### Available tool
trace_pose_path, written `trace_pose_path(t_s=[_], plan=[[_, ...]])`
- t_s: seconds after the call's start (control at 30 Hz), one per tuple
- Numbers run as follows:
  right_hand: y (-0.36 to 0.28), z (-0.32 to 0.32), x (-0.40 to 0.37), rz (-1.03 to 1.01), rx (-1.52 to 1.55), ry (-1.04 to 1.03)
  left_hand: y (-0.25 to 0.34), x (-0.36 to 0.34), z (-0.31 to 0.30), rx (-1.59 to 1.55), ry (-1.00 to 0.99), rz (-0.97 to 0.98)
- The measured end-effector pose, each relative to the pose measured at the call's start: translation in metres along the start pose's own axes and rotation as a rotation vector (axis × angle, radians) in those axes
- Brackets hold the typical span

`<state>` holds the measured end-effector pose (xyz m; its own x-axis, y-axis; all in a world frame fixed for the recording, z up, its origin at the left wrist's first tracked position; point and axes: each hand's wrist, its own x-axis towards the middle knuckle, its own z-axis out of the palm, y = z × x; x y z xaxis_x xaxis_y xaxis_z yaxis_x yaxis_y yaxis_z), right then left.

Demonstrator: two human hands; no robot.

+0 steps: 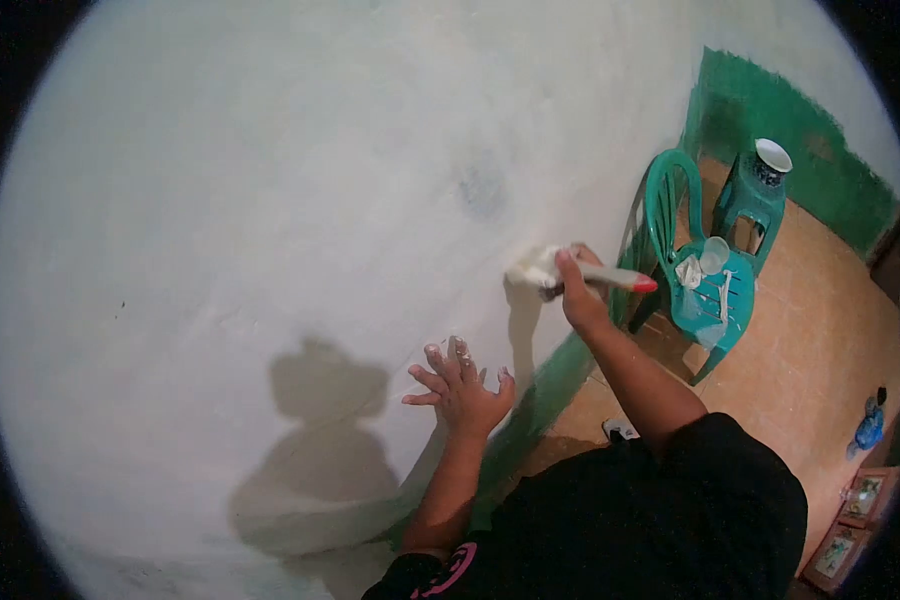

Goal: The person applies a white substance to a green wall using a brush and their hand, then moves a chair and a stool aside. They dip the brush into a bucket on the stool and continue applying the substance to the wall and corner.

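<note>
- Head view: the right hand's (584, 300) grip grasps the paintbrush (617, 276); its bristles (533, 268), apparently loaded, could drip.
- Left hand (470, 406), grip released, could smear the wall (220, 200) with paint-flecked fingers (463, 355).

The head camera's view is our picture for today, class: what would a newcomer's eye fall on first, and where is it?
Probably the brush with a red-tipped handle, right of centre, held in the right hand against the pale wall. Below and to its left, the left hand is spread wide, flecked with white. At the right, a green chair stands out against the orange-brown floor.
</note>
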<state>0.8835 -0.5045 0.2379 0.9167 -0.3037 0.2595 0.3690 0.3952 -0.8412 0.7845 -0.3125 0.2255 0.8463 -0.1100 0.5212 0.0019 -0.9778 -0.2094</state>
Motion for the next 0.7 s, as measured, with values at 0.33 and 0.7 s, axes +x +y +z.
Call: trace_pose_path(t_s=[0.33,0.7], plan=[[0.042,-0.034,-0.022,-0.181,-0.265,-0.123,0.016,0.014,-0.008,0.064,-0.054,-0.019],[-0.039,-0.011,0.057,-0.153,-0.008,0.001,0.029,0.021,0.009,0.019,-0.241,-0.206]])
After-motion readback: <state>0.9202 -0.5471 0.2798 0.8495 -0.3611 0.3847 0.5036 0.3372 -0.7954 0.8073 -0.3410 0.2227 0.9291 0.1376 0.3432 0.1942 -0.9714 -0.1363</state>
